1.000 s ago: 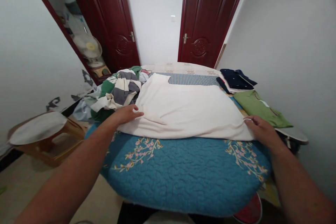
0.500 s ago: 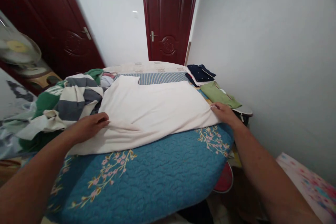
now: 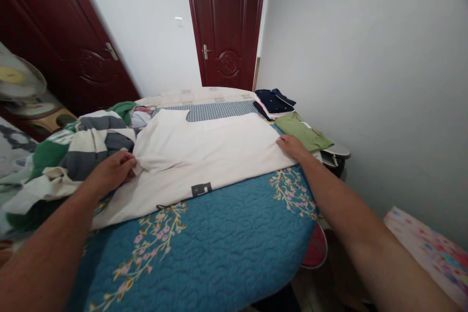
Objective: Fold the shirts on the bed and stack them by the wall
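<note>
I have left hand (image 3: 122, 166) and right hand (image 3: 289, 146) pinching the white shirt (image 3: 212, 142) between them on the counter (image 3: 234, 234), not yet folded small; folded clothes (image 3: 273, 101) sit beyond the right, a rumpled pile (image 3: 86, 148) beside the left.

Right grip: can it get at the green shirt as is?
Likely yes: the green shirt lies just beyond the right grip, with nothing seen between, though it would probably need to release the white cloth first.
</note>
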Demonstrator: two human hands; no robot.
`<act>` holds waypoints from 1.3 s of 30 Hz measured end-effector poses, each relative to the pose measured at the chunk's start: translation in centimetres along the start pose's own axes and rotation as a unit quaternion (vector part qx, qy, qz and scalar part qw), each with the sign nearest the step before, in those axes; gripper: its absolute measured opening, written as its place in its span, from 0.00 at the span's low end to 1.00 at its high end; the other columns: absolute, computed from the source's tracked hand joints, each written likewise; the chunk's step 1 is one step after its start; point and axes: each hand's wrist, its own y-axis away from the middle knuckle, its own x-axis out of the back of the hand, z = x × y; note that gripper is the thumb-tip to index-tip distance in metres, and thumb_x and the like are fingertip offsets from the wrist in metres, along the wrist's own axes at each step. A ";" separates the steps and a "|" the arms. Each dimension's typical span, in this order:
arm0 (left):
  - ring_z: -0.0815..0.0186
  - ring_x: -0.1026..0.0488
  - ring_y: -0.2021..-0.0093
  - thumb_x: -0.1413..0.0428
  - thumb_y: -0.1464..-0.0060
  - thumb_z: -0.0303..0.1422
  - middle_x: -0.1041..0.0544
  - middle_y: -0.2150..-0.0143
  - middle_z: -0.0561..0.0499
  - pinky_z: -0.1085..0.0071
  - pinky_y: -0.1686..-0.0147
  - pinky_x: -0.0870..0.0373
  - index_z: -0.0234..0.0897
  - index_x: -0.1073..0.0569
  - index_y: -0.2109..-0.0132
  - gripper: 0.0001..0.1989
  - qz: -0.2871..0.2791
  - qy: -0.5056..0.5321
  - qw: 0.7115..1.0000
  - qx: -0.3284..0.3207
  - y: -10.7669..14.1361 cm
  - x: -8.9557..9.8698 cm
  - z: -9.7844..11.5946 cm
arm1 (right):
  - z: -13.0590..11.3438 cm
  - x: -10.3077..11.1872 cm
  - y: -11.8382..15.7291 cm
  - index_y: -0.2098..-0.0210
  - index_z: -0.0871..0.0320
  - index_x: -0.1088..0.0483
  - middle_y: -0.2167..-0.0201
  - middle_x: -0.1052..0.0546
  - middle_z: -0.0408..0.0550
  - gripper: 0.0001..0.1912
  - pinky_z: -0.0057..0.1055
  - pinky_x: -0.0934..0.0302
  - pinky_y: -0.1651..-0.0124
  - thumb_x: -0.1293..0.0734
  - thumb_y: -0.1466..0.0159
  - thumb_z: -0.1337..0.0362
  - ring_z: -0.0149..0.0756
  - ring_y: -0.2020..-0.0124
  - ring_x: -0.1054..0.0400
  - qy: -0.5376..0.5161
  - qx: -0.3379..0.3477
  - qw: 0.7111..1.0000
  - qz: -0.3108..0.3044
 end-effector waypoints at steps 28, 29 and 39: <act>0.49 0.21 0.45 0.55 0.29 0.47 0.18 0.44 0.38 0.59 0.47 0.27 0.37 0.23 0.43 0.24 0.094 -0.220 0.971 0.007 14.2 -2.3 -4.5 | 3.3 -2.1 5.5 0.39 0.63 0.22 0.49 0.17 0.66 0.27 0.46 0.33 0.46 0.44 0.26 0.59 0.54 0.50 0.23 0.095 -0.039 0.987 0.124; 0.47 0.20 0.46 0.57 0.29 0.49 0.17 0.46 0.38 0.59 0.49 0.27 0.38 0.23 0.42 0.26 0.079 -0.228 0.970 0.018 14.0 -2.3 -4.7 | 2.8 -2.0 5.6 0.39 0.63 0.22 0.51 0.17 0.64 0.27 0.44 0.33 0.46 0.44 0.26 0.59 0.53 0.51 0.23 0.109 -0.054 0.984 0.128; 0.45 0.19 0.52 0.62 0.29 0.51 0.16 0.50 0.38 0.55 0.54 0.28 0.41 0.23 0.44 0.28 0.080 -0.250 0.964 0.041 13.9 -1.8 -4.6 | 2.0 -1.7 5.2 0.40 0.60 0.22 0.54 0.16 0.62 0.23 0.39 0.34 0.48 0.41 0.24 0.57 0.50 0.53 0.23 0.158 -0.088 0.978 0.106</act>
